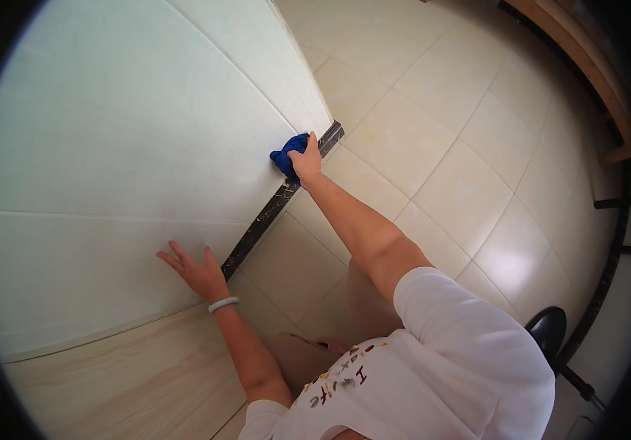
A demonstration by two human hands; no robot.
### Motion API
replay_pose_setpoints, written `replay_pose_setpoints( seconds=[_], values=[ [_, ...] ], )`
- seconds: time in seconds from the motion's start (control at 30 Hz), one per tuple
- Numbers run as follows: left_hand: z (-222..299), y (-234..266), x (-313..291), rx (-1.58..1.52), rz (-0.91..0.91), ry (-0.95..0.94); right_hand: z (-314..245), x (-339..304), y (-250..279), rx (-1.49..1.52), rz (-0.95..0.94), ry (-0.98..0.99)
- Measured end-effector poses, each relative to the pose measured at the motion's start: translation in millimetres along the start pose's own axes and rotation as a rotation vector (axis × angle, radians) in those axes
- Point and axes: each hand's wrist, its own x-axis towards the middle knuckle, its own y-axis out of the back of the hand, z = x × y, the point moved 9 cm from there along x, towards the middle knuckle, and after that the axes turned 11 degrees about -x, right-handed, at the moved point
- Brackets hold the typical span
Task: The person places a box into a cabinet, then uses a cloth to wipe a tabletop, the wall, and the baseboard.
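My right hand (308, 163) is closed on a crumpled blue cloth (283, 158), which it presses against the foot of the white tiled wall (132, 132). Directly under the cloth runs a dark, marbled skirting strip (258, 226), its end showing past my right hand. Lower down, near the other end of that strip, my left hand (196, 274) lies against the wall with fingers spread and holds nothing. A pale bangle (223, 303) circles the left wrist.
Cream floor tiles (425, 139) spread to the right of the wall. A wooden piece of furniture (587, 51) stands at the far right. A round black object on a black bar (548, 330) is close behind my right arm. Light wood-grain panelling (132, 374) meets the wall at lower left.
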Motion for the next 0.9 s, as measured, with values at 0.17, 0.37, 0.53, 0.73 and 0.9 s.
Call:
replay_pose_setpoints(
  seconds=[0.17,0.37,0.53,0.73,0.9],
  values=[
    [-12.3,11.1,-5.7,0.163,0.025,0.013,-70.1,-15.5,12.1,-0.063,0.090,0.228],
    [-19.3,20.7,0.9,0.233,0.186,-0.001,-135.1,-35.9,27.9,-0.032,0.217,0.612],
    [-22.1,16.7,0.8,0.194,0.140,0.006,-69.0,12.2,23.1,-0.115,0.256,0.435],
    [-17.0,16.1,5.3,0.116,0.113,0.040,28.8,52.3,7.2,0.122,0.081,-0.081],
    [-16.3,10.8,3.6,0.172,0.103,-0.011,60.9,53.3,0.1,0.169,0.030,-0.227]
  ],
)
